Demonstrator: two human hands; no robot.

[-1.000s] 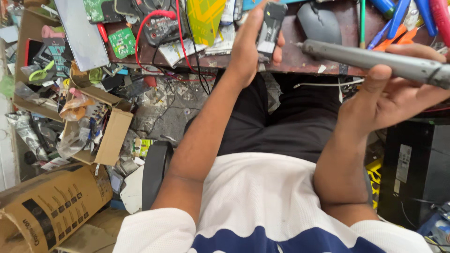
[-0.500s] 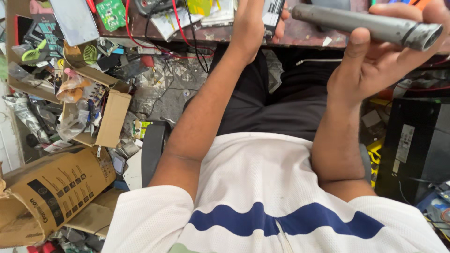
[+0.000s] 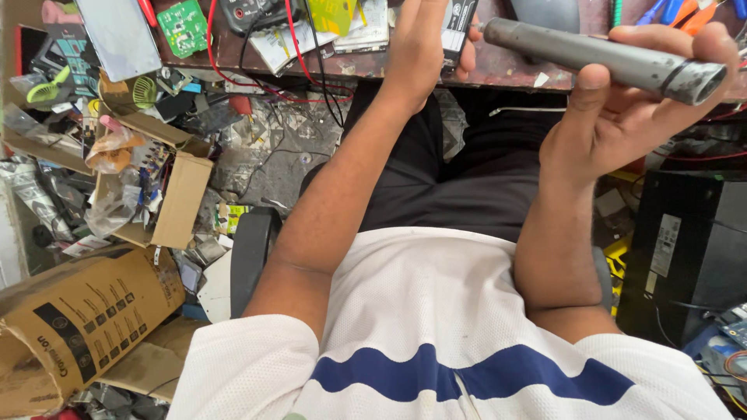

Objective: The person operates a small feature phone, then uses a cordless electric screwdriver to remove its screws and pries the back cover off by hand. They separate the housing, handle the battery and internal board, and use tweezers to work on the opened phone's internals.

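- Right hand (image 3: 622, 117) is wrapped around a grey metal tube (image 3: 599, 58), thumb on the near side and fingers curled over the top. It's held up off the tabletop (image 3: 498, 74), lying roughly level, with the open end pointing right and the narrower end pointing left.
- Left hand (image 3: 424, 43) is closed around a small dark slim gadget (image 3: 457, 27), standing more or less upright at the tabletop's edge. The top is cut off by the frame, so I can't tell exactly what it is.
- The tube's narrow tip sits just beside that gadget, near touching, though I can't say if they actually make contact.
- My read on the step: looks like lining the two pieces up, tube tip brought to the part in the left hand. Both grips look firm.
- If that's right, the next move needs the tube kept level and steady while the left hand holds its piece still; small corrections only.
- Around it: red wires (image 3: 257, 70) draped over the tabletop edge, a green circuit board (image 3: 185, 23) further left, an open cardboard box (image 3: 175, 202) full of junk on the floor and a bigger brown carton (image 3: 78, 319) lower left. Black computer case (image 3: 692, 241) on the right.
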